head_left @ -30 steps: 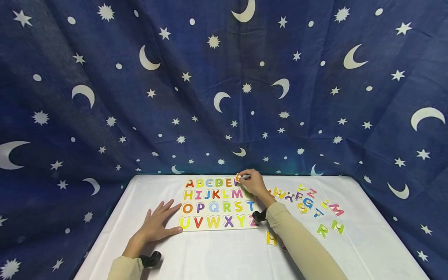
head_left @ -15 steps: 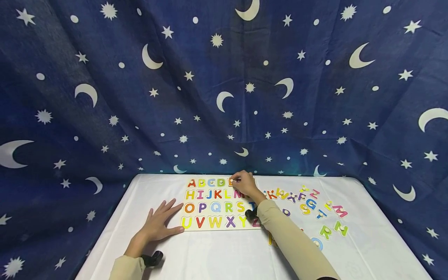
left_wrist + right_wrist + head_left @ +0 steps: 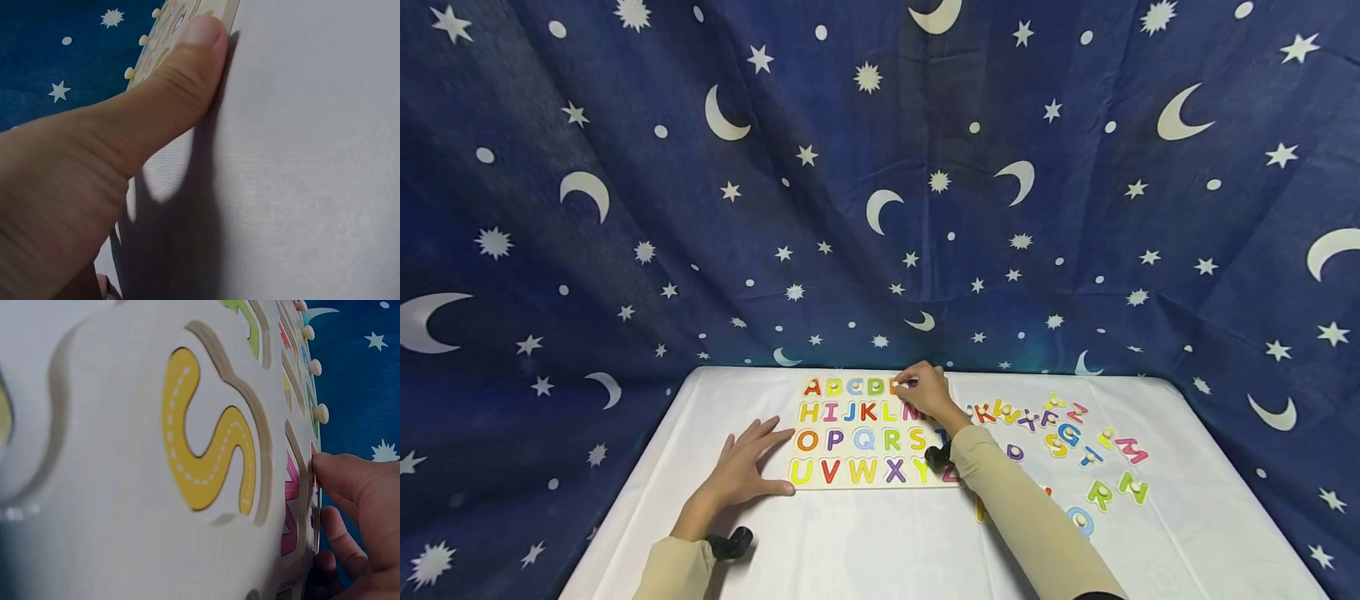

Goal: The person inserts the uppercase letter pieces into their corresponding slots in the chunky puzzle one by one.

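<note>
The wooden alphabet board (image 3: 880, 489) lies flat on the table, its letter recesses in four rows. My right hand (image 3: 927, 393) is over the top row and pinches the orange letter E puzzle piece (image 3: 315, 478) at its knob. The piece is at the E recess, mostly covered by fingertips. To its left, knobbed pieces A (image 3: 812, 387), B, C and D (image 3: 876, 387) sit in their places. My left hand (image 3: 741, 467) is spread along the board's left side, thumb (image 3: 203, 47) touching the lower corner in the left wrist view.
Loose knobbed letters are scattered on the white table (image 3: 865, 550) right of the board, among them a blue G (image 3: 1069, 435), pink M (image 3: 1131, 451), green R (image 3: 1100, 495) and light-blue ring-shaped letter (image 3: 1081, 521). The right sleeve (image 3: 1022, 508) covers some. A starry curtain (image 3: 880, 208) hangs behind.
My right hand has moved left and down, carrying the orange E from above the F recess to the E recess. The left hand has stayed at the board's left edge.
</note>
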The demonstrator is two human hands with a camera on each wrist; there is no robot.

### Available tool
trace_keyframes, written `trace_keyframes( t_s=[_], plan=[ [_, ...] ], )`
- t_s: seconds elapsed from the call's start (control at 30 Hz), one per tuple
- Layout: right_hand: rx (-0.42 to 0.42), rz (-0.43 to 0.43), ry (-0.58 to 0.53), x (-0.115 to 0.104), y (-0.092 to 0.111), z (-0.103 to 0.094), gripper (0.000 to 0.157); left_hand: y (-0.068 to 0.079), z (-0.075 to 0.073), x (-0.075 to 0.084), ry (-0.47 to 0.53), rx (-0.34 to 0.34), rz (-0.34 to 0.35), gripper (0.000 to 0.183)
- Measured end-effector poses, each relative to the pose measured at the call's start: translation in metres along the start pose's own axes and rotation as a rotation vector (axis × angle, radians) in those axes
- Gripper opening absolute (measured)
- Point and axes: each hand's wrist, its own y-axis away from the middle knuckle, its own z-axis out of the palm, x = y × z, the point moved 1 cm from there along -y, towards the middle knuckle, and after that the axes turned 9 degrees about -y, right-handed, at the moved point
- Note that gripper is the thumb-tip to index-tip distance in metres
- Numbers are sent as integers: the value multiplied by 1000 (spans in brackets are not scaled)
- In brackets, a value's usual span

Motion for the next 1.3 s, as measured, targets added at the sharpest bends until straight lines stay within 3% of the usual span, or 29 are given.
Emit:
trace_keyframes(
  t_s=[0.2,0.77,1.1,1.3],
  plan=[
    [20,-6,4,-1,0,1,12,0,-1,-2,31,-28,11,101],
    [12,-9,-15,-2,1,-1,13,-2,-5,0,-24,-55,-12,102],
    [10,16,-16,2,1,3,12,-2,-3,-1,-7,-97,-31,106],
    [-43,-7,-23,-1,2,-3,19,-2,-4,2,-2,-98,-45,105]
  ],
)
